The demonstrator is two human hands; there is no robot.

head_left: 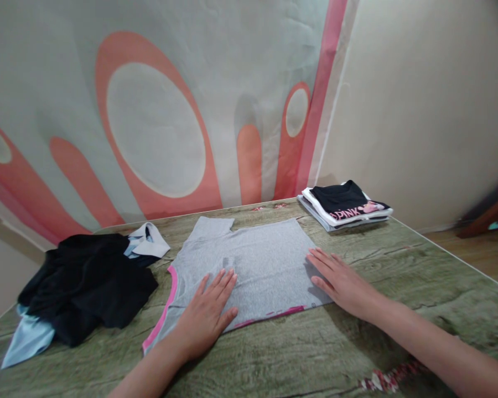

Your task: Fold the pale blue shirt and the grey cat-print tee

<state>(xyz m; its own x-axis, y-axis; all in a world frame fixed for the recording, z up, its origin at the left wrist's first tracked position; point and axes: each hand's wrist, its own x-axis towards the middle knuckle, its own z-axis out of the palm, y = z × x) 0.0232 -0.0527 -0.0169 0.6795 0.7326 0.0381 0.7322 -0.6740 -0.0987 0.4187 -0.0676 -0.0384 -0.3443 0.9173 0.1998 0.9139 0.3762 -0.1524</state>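
A grey T-shirt [265, 260] with a pink neckband lies on the table, its collar towards the left and its hem towards the right. One side is folded over, and a strip of magenta print shows along the near edge. My left hand [209, 309] rests flat on the shirt near the collar, fingers stretched out. At the hem end, my right hand [342, 282] touches the shirt's right edge with its fingers extended. Neither hand grips anything.
A heap of black and light blue clothes [95, 282] lies on the left of the wood-patterned table [431, 276]. At the back right sits a stack of folded shirts [344, 204], a black one with pink lettering on top. A patterned wall [157, 127] stands behind.
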